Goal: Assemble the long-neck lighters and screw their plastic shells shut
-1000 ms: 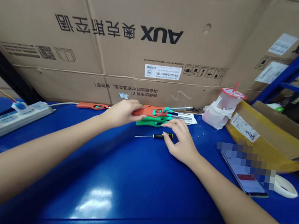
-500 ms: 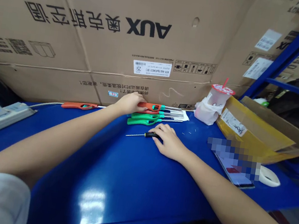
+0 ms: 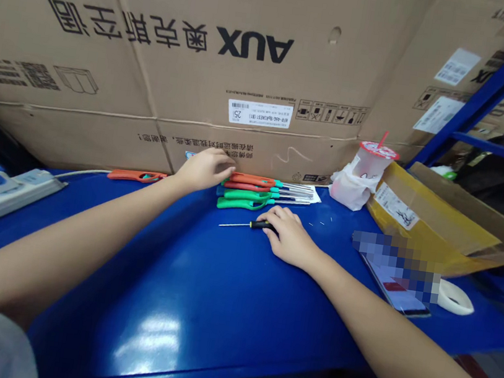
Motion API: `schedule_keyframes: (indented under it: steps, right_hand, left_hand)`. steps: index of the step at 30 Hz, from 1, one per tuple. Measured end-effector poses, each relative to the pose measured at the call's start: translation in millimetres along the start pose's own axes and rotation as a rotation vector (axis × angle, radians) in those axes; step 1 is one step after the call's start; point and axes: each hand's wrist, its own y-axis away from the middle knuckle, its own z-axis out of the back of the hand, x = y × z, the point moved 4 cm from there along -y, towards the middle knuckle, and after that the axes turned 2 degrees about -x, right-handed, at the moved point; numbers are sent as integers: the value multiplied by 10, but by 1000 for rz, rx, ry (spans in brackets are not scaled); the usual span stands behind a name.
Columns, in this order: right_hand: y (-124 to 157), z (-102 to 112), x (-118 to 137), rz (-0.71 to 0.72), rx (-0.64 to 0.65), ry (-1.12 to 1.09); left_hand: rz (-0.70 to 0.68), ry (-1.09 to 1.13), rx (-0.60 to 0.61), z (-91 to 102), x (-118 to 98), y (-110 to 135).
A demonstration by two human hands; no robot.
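Note:
Several long-necked lighters with red-orange and green handles lie stacked at the back of the blue table; a green lighter (image 3: pixel 243 204) is nearest me. My left hand (image 3: pixel 206 169) hovers at the handle end of the top orange lighter (image 3: pixel 253 180), fingers loosely bent and apart, with nothing visible in them. My right hand (image 3: pixel 292 235) rests on the table, fingers closed around the black handle of a screwdriver (image 3: pixel 257 225). Its thin metal shaft points left. Another orange lighter (image 3: pixel 136 176) lies alone farther left.
A large cardboard sheet (image 3: pixel 178 78) stands behind the table (image 3: pixel 164 283). To the left is a white power strip (image 3: pixel 11 196). On the right are a bagged drink cup (image 3: pixel 359 176), an open carton (image 3: pixel 435 221), a phone (image 3: pixel 389 280) and a tape roll (image 3: pixel 455 297). Small pins (image 3: pixel 321 224) lie nearby.
My left hand has let go of the top orange lighter and moved left, off the stack. My right hand stays on the screwdriver with hardly any shift. The view has turned slightly.

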Motion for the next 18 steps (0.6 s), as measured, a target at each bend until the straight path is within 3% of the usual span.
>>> schedule_keyframes:
  steps: [6,11,14,18]
  right_hand:
    - [-15,51,-183,-103,-66,47]
    - [-32,47,-232,-104,-94,48]
    - [-36,48,-246,-108,-104,55]
    - [-49,66,-323,-142,-121,66]
  left_hand:
    - [119,-52,43,338,648,712]
    - [256,-75,84,504,1169,1281]
    - [328,-57,84,553,1319,1427]
    - [370,18,121,601,1337,1472]
